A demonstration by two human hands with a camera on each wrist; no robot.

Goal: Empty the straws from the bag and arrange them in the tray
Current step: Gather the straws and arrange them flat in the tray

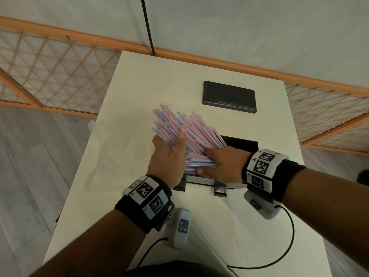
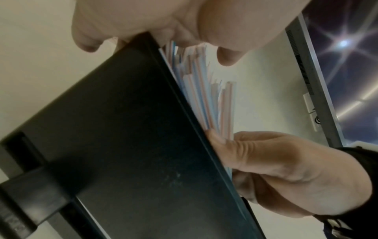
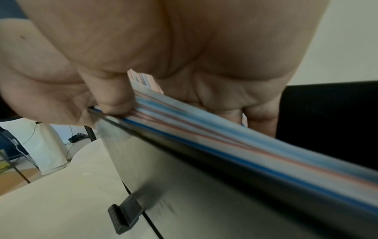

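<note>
Your left hand (image 1: 166,156) and right hand (image 1: 223,163) both curl round a fanned bundle of pink-and-blue straws (image 1: 179,126), gripping it from either side over the near black tray (image 1: 245,145), whose front edge the bundle touches. The clear bag (image 1: 111,156) lies flat on the cream tabletop (image 1: 199,226) to the left. A second black tray (image 1: 229,96) sits farther back; an orange-framed lattice screen (image 1: 50,70) and grey plank floor (image 1: 24,176) surround the tabletop.

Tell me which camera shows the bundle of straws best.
The head view: the whole fanned straws show, gripped by left hand and right hand. The left wrist view shows only a strip beside the black tray; the right wrist view blurs them.
</note>
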